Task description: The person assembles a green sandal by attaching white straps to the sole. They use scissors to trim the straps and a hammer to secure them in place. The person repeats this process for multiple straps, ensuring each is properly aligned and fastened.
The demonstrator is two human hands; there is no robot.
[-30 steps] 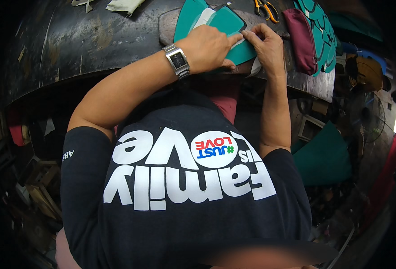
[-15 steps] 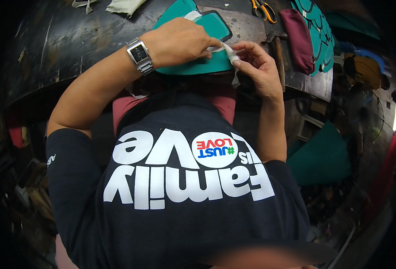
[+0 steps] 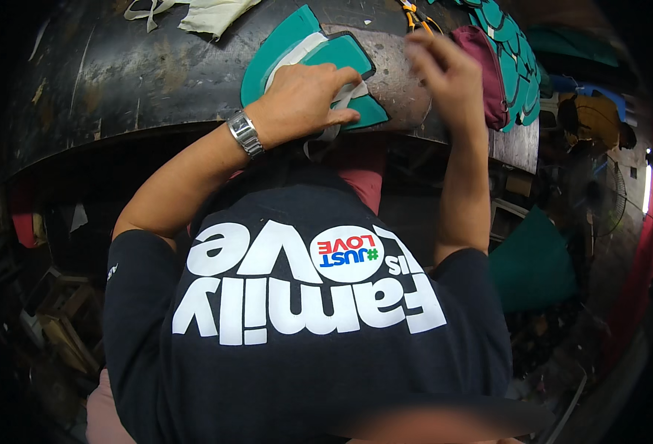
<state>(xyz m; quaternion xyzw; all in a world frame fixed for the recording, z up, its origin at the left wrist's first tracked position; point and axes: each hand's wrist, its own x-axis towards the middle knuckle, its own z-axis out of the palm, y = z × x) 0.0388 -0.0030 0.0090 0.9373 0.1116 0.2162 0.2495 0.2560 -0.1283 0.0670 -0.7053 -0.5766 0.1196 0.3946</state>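
Note:
My left hand rests on a teal, dark-edged cut piece at the table's near edge. Its thumb and index finger are apart, and the other fingers lie over the piece. A white strip runs in a curve along the piece and passes under that hand. Part of the strip shows between thumb and index finger, and a loose end hangs over the table edge. My right hand is raised over the table's right side, its fingers smeared by motion. Next to it lies an orange-and-black handled cutting tool, partly hidden by the hand.
At the right lie a maroon zippered pouch and a pile of teal cut pieces. Pale cloth scraps sit at the far left of the dark table. Below the table on the right is a large teal sheet.
My right hand has let go of the strip and moved up and right toward the orange-handled tool. My left hand has shifted down onto the piece, its fingers now spread. The hammer is now hidden.

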